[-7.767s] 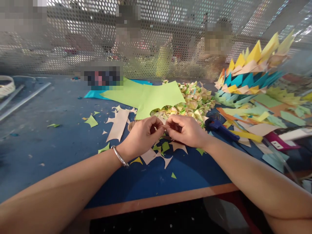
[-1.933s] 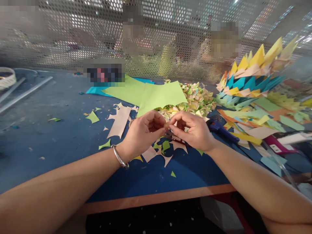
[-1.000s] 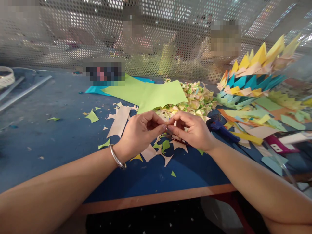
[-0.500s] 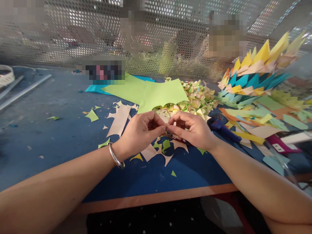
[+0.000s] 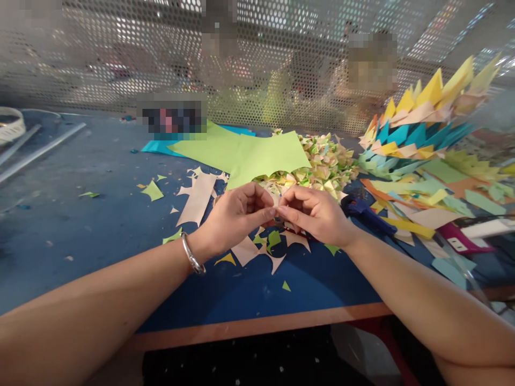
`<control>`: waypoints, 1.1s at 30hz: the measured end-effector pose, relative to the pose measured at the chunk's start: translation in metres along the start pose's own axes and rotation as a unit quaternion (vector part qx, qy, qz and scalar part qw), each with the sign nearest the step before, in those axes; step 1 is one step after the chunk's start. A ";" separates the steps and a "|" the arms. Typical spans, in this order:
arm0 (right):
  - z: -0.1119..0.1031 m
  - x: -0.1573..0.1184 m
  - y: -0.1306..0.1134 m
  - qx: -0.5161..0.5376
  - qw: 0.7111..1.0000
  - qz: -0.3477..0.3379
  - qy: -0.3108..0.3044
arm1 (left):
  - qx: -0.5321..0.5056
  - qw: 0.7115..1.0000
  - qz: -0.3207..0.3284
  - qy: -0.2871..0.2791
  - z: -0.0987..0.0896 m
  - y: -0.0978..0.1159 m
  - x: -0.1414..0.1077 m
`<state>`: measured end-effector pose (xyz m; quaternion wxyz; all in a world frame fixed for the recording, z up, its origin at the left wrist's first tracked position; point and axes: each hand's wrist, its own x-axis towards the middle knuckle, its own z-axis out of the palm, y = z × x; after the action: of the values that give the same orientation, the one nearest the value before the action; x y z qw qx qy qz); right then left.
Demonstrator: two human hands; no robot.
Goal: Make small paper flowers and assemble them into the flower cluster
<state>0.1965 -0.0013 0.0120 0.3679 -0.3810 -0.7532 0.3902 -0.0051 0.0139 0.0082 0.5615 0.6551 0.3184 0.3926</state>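
Observation:
My left hand point(image 5: 245, 217) and my right hand point(image 5: 317, 214) meet above the middle of the table, thumb and forefinger of each pinched together. A small pale bit shows between the fingertips, too little of it to name. Beneath the hands lie cut paper scraps, among them a pale pink offcut point(image 5: 246, 251) and a green scrap point(image 5: 274, 240). Just behind them, a light green paper sheet point(image 5: 257, 155) partly covers a heap of small folded paper pieces point(image 5: 328, 161). A silver bangle point(image 5: 192, 254) circles my left wrist.
A dark blue glue gun point(image 5: 372, 214) rests right of my right hand. Behind it stands a layered paper piece with yellow, blue and pink points point(image 5: 422, 126). Paper strips point(image 5: 418, 195) and a magenta-and-white power strip point(image 5: 462, 238) lie at right. A perforated metal panel point(image 5: 249, 69) closes the back.
My fingertips have shifted very slightly where they meet, and a pale bit shows a little more between them. The things on the table lie as before.

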 end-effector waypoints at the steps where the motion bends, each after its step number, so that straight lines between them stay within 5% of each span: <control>1: 0.000 0.000 0.000 -0.004 1.000 0.000 0.004 | -0.015 1.000 -0.008 -0.003 0.001 0.000 0.000; 9: 0.001 0.000 -0.001 -0.030 0.999 -0.003 0.024 | 0.084 0.995 -0.021 -0.055 0.000 0.000 -0.003; 20: 0.000 0.000 -0.002 -0.021 1.000 -0.005 0.005 | 0.029 0.997 -0.049 -0.059 -0.001 -0.002 -0.002; 28: 0.001 -0.001 -0.004 -0.007 1.000 -0.001 0.016 | -0.020 0.997 -0.059 -0.036 -0.001 0.000 -0.001; 33: -0.007 -0.001 -0.005 -0.095 0.995 -0.002 0.042 | -0.084 0.993 -0.066 0.040 -0.002 -0.001 0.002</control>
<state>0.2013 -0.0027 0.0192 0.3619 -0.4286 -0.7717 0.2996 -0.0055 0.0170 0.0081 0.6261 0.5666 0.3491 0.4062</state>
